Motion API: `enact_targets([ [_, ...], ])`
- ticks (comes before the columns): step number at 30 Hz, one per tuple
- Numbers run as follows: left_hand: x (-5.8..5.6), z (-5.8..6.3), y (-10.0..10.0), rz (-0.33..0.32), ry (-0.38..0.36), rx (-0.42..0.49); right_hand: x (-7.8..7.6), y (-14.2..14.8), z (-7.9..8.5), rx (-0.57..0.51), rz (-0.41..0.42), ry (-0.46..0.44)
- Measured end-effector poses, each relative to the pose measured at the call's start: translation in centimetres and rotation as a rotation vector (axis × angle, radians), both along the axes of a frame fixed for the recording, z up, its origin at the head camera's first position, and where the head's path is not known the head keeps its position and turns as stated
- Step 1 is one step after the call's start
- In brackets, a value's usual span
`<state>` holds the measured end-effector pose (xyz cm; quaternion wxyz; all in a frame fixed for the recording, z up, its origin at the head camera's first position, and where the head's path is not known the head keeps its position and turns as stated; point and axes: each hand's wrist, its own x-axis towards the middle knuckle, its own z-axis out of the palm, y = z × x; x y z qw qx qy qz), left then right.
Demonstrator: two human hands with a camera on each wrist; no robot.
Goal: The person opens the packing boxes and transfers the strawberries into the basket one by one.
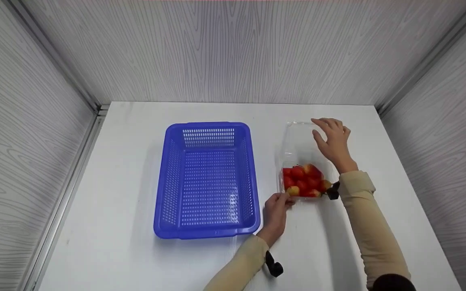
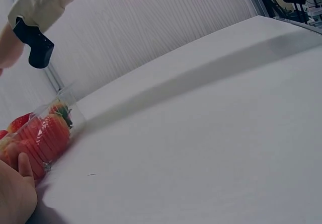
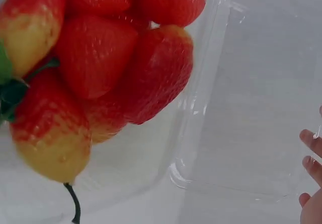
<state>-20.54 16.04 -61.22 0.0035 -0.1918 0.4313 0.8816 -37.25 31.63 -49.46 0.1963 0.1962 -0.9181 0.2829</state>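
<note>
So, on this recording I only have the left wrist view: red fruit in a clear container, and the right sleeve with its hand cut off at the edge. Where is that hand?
Observer: In the head view, the right hand is at the container's clear lid, thumb and fingers apart; I can't tell whether it touches.

Operator: Does anything else stand near the container?

Observer: Yes, a blue basket stands on the white table, to the left of the clear container in the head view.

Operator: And is all the fruit plain red?

Observer: No, the right wrist view shows one fruit that is red at one end and yellow at the other, its stem end.
</note>
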Motion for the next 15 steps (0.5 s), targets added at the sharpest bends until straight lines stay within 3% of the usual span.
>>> enact_targets([
  [6, 0.1, 0.0, 0.1, -0.006, -0.004, -0.038, -2.1, 2.8, -2.2, -0.234, -0.116, -0.245],
  [12, 0.5, -0.2, 0.3, -0.008, -0.032, -0.112, -2.6, 4.0, -4.8, -0.322, -0.048, -0.373],
  [15, 0.7, -0.1, 0.5, -0.008, -0.027, -0.111, -2.4, 4.0, -5.7, -0.322, -0.024, -0.522],
])
